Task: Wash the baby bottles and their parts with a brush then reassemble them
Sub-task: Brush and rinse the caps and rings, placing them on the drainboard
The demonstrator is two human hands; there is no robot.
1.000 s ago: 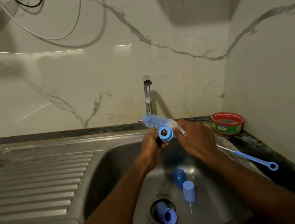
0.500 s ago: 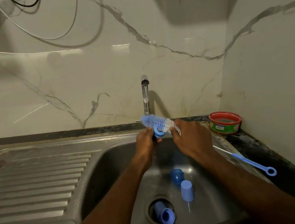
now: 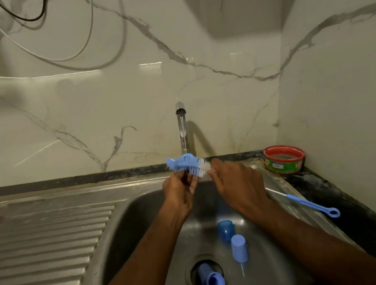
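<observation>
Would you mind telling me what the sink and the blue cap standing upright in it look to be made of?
Sink: most likely stainless steel, brushed finish, judging by its grey metallic sheen and pressed drainer ridges.
Blue cap: probably moulded plastic, smooth and matte, with even pale blue colour and soft highlights.

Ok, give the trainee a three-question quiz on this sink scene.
1. True or false: the bottle brush is held over the sink.
2. How many blue bottle parts lie in the basin? A) one B) three C) five
3. Fill in: the thin blue brush lies on the sink's ____ rim.

Key: 1 true, the right hand grips it beside the left hand. 2 B: dark cap, pale cap, a piece in the drain. 3 right.
</observation>
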